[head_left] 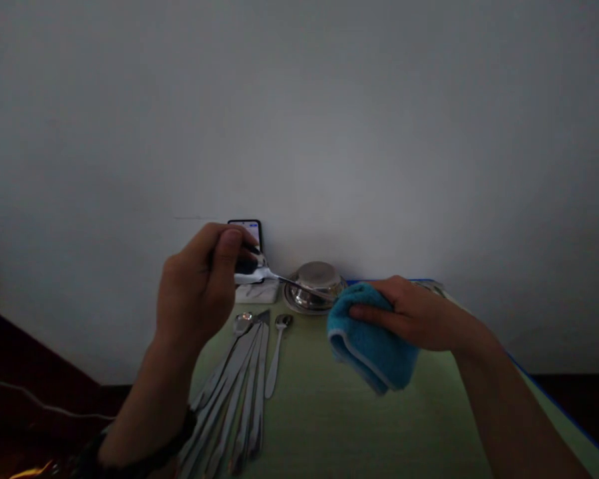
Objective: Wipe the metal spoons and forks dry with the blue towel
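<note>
My left hand is closed around the head end of a metal spoon, raised above the table; the fingers partly cover the bowl. The spoon's thin handle runs right, into a folded blue cloth. Gripping that cloth is my right hand, thumb on top, with the handle's far end hidden in it. Below my left hand, several knives and other cutlery lie fanned out on the table. A small spoon rests just right of them.
An upturned shiny metal bowl sits by the wall. A phone leans upright behind my left hand, above a white block. More metal pieces lie behind my right wrist. The green table has a blue edge on the right.
</note>
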A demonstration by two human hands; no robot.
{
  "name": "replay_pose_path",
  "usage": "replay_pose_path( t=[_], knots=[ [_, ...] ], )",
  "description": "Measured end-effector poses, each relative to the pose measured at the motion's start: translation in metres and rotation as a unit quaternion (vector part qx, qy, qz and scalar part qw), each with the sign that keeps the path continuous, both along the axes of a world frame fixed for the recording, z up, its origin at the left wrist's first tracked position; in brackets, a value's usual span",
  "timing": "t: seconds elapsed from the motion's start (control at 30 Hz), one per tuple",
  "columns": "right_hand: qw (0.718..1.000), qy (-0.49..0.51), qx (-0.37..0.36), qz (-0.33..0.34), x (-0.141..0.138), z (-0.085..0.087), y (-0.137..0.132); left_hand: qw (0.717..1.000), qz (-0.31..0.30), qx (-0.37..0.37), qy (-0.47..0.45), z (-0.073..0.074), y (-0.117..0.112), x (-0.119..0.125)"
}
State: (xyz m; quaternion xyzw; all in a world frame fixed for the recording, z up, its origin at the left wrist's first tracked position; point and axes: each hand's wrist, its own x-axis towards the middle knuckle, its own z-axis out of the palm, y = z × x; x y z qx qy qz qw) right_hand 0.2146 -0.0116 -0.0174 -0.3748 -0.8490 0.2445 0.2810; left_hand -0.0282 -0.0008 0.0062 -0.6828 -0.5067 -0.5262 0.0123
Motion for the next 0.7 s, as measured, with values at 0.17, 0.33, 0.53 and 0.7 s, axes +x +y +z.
replay_pose_path(
  t=[0.17,0.33,0.53,0.7],
  knots=[
    [1.0,0.014,0.005,-0.005,0.003,0.003,-0.002,0.999,-0.016,-0.011,-0.031,-0.001,0.0,0.002],
    [0.999,0.0,0.05,-0.013,-0.007,0.003,-0.002,0.984,-0.17,-0.052,-0.014,-0.008,-0.003,0.018],
    [0.995,0.046,0.061,-0.065,-0.017,0.001,-0.004,0.949,-0.303,-0.081,0.045,-0.02,-0.006,0.033],
    [0.991,0.088,0.066,-0.077,-0.025,-0.002,-0.002,0.939,-0.319,-0.065,0.111,-0.025,-0.006,0.036]
  ],
)
